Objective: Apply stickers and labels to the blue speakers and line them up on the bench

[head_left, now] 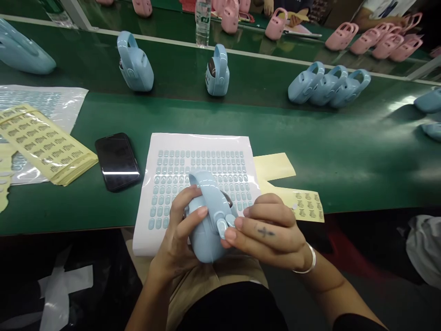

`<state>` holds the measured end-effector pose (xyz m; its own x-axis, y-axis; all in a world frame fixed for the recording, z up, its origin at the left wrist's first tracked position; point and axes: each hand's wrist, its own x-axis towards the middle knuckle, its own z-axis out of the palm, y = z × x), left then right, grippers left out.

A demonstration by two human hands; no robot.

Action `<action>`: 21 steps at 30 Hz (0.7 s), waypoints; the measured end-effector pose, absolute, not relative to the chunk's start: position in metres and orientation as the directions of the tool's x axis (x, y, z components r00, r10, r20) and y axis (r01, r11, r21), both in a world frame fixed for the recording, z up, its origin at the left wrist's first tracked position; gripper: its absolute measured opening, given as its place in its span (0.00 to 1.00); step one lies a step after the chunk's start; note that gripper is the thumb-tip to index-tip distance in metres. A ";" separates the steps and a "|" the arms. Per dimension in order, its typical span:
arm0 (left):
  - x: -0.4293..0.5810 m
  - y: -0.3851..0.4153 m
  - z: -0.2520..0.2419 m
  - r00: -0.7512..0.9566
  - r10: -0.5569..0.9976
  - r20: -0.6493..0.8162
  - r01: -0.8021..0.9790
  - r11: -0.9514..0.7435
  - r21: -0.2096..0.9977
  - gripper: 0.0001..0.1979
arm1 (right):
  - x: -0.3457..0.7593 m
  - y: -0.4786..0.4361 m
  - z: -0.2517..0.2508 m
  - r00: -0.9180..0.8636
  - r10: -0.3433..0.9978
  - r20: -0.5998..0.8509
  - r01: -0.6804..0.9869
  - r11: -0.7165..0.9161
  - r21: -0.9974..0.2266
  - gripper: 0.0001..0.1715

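Observation:
My left hand (pixel 184 225) is wrapped round a light blue plastic device with a loop handle (pixel 206 246), tilted over the table's front edge. At its right side, my right hand (pixel 268 230) has thumb and fingers closed at a small light blue oval sticker (pixel 222 227). A round blue piece (pixel 230 220) shows beside it at the handle's base; whether it is part of the device I cannot tell. Beneath the device lies a white sheet of blue oval stickers (pixel 201 142), with a gap in an upper row.
A black phone (pixel 117 161) and yellow label sheets (pixel 48 142) lie left. More yellow label paper (pixel 275 166) sits right. Blue devices (pixel 136 66) stand along the back, near a water bottle (pixel 203 23). Beyond are pink devices (pixel 275 25) and other people's hands.

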<state>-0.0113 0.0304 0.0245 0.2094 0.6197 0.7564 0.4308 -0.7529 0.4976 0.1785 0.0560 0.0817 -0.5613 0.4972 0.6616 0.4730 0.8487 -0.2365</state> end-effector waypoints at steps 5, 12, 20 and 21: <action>-0.013 0.030 0.024 0.217 0.636 0.741 0.441 -0.741 0.507 0.35 | 0.173 0.060 0.079 -0.531 0.256 0.808 0.410 0.912 -0.019 0.10; -0.016 0.031 0.025 0.224 0.623 0.750 0.438 -0.751 0.493 0.37 | 0.171 0.063 0.079 -0.538 0.271 0.798 0.369 0.927 -0.066 0.05; -0.021 0.030 0.029 0.229 0.641 0.732 0.482 -0.728 0.487 0.39 | 0.166 0.061 0.089 -0.585 0.319 0.746 0.393 0.916 -0.083 0.04; -0.021 0.030 0.030 0.231 0.644 0.729 0.484 -0.726 0.488 0.39 | 0.166 0.063 0.091 -0.602 0.311 0.735 0.388 0.919 -0.072 0.05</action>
